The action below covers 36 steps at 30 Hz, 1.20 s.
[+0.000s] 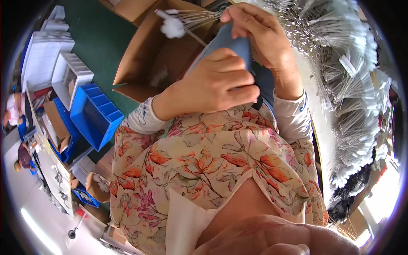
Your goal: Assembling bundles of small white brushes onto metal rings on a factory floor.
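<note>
My right hand (267, 36) pinches a fanned bundle of thin wire brushes (199, 18) near its fingertips. The wires spread leftward, and a fluffy white tuft (173, 27) shows at their far end. My left hand (219, 83) is closed in front of my body, just below the right one, with its fingers curled. What lies inside that fist, if anything, is hidden. Blue cloth over my leg (231, 44) shows between and behind the hands. Below the bundle stands an open cardboard box (146, 55) with some white fluff in it.
At right, a pale table (316, 102) carries a large heap of wire brushes (352, 97) with white bristle ends. On the left are a blue crate (95, 114), white crates (49, 55) and a long workbench (46, 161). Other people (23, 157) are at the far left.
</note>
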Tool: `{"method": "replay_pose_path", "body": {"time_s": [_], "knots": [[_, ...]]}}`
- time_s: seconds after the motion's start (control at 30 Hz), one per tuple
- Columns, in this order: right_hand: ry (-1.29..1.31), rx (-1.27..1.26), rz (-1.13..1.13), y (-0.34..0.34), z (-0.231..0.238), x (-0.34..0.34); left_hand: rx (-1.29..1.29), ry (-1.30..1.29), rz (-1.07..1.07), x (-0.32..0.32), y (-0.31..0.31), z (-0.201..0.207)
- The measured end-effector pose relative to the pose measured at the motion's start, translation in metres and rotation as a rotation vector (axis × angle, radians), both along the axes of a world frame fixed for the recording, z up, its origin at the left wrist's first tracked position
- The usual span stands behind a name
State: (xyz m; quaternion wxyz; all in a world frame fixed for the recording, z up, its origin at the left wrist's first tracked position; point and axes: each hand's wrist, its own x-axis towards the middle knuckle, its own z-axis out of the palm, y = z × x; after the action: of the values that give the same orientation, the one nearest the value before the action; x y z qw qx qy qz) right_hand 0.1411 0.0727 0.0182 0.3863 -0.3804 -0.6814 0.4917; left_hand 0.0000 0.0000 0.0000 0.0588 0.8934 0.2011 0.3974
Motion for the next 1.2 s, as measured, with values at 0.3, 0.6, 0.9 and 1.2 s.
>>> {"method": "replay_pose_path", "body": {"time_s": [0.3, 0.6, 0.9, 1.2], "knots": [[0.397, -0.707, 0.498, 0.010, -0.042, -0.036, 0.025, 0.026, -0.133, -0.012, 0.003, -0.046], [0.256, -0.794, 0.515, 0.003, -0.033, -0.049, -0.734, -0.589, 0.378, -0.055, 0.013, -0.090], [0.278, -0.692, 0.394, 0.002, -0.029, -0.026, -0.542, -0.237, 0.268, -0.082, 0.058, -0.083], [0.319, -0.694, 0.056, -0.021, -0.059, 0.055, -0.570, 0.725, 0.616, -0.198, 0.042, -0.274]]}}
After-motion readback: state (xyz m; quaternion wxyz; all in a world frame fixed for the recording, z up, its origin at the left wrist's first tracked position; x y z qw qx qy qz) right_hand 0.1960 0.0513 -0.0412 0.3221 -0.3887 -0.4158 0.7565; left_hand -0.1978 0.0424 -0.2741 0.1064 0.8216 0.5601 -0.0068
